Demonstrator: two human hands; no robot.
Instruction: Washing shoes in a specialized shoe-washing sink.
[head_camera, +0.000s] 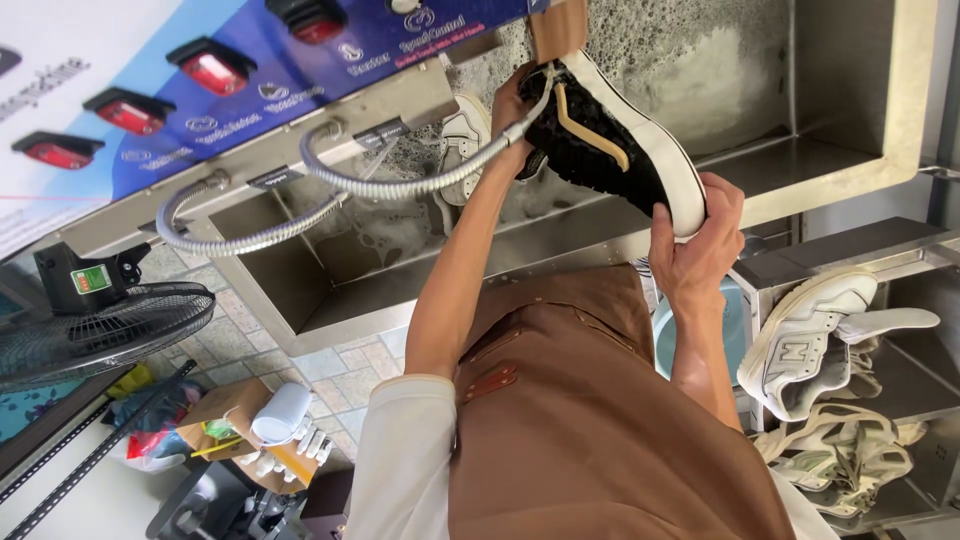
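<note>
My right hand (695, 245) grips one end of a black sneaker (600, 140) with a white sole and a tan stripe, holding it tilted over a steel sink (780, 165). At the sneaker's other end, my left hand (508, 100) holds the nozzle of a flexible metal hose (400, 185) against it. Foam covers the sink's back wall. A white sneaker (462, 140) lies in the sink behind my left forearm. I wear a brown apron (590, 420).
A blue panel with red buttons (210, 70) sits above the sink, with a second metal hose (240, 240) below it. White sneakers (810, 340) are piled on a steel shelf at the right. On the tiled floor at the left are a fan (90, 330) and a cardboard box (240, 430).
</note>
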